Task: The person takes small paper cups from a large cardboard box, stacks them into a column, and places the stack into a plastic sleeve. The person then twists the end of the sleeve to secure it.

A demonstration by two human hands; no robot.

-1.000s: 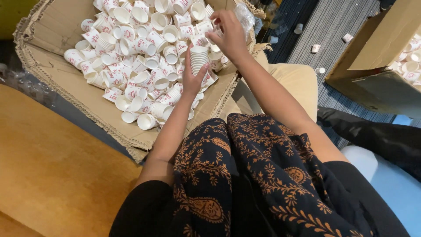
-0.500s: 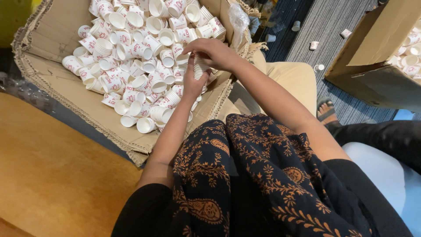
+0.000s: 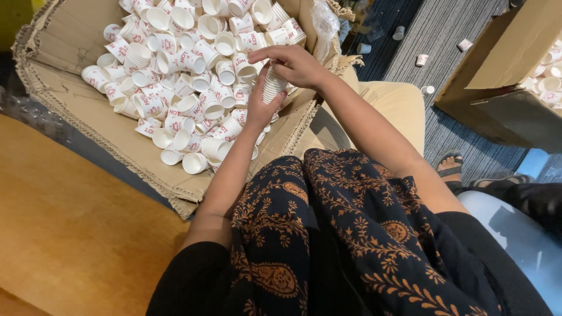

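Start at the left, where the flattened brown corrugated cardboard box lies open with a heap of small white paper cups with red print spread loose across it, most on their sides, a few nested in short runs. Your left hand is closed around the lower part of a short nested stack of white paper cups, held a little tilted just above the near edge of the heap. Your right hand comes over the top of that stack, fingers curled down on its upper rim; whether a fresh cup sits under those fingers is hard to tell, since the hand covers the top.

These cups look very light and thin-walled (the sort that dents if you squeeze). They are stiffest at the rolled rim and the base, so judge the safest hold to be around the stack's side low down, with gentle pressure only, as your left hand has it. Nested together they stiffen each other, yet the stack could slide apart if tipped mouth-down. The paper surface should give fair grip, not slippery.

Further right, a pale yellow cushion lies beside the box, and beyond it a grey striped carpet with a few stray cups. At the far right a second brown cardboard box holds more cups.
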